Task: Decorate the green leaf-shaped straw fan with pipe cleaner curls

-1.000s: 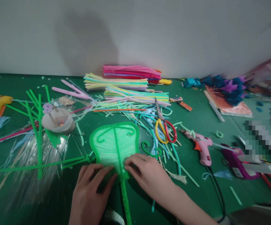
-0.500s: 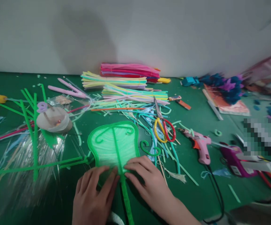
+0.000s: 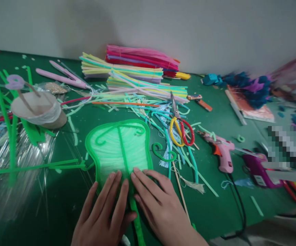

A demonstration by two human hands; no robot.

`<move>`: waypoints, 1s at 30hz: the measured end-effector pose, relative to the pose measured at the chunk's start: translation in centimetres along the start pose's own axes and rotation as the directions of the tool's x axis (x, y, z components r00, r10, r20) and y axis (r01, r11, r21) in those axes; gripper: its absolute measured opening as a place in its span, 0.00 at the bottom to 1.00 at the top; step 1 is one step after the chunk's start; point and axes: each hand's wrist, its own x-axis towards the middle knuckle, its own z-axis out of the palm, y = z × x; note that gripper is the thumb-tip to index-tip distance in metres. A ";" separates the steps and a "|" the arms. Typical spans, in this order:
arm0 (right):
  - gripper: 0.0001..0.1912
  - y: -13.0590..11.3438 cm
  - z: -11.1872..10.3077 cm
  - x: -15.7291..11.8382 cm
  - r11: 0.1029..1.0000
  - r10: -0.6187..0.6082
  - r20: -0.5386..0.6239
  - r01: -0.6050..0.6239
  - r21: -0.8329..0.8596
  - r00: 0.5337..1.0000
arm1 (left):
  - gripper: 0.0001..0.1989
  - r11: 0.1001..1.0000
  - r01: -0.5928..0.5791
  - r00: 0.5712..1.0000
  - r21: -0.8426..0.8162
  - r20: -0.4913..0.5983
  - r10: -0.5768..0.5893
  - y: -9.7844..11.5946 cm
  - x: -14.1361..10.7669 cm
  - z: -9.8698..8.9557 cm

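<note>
Tools and supplies around the fan (image 3: pixel 121 150) on the table (image 3: pixel 209 215)
Left hand (image 3: pixel 107 212) and right hand (image 3: pixel 160 205) lie on the fan's near part; left of it stands a cup (image 3: pixel 54 121), behind it the pipe-cleaner bundles (image 3: pixel 127 71). Right of it lie a curled pipe cleaner (image 3: pixel 159 157) and scissors (image 3: pixel 176 115), farther right a glue gun (image 3: pixel 225 155), farthest a second glue gun (image 3: pixel 256 169).
</note>
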 end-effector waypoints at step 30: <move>0.27 -0.7 -0.2 -2.7 0.987 -0.048 -0.050 0.040 -0.157 0.998 | 0.55 0.997 -0.017 0.998 -0.075 -0.056 0.013 -0.9 -1.4 0.2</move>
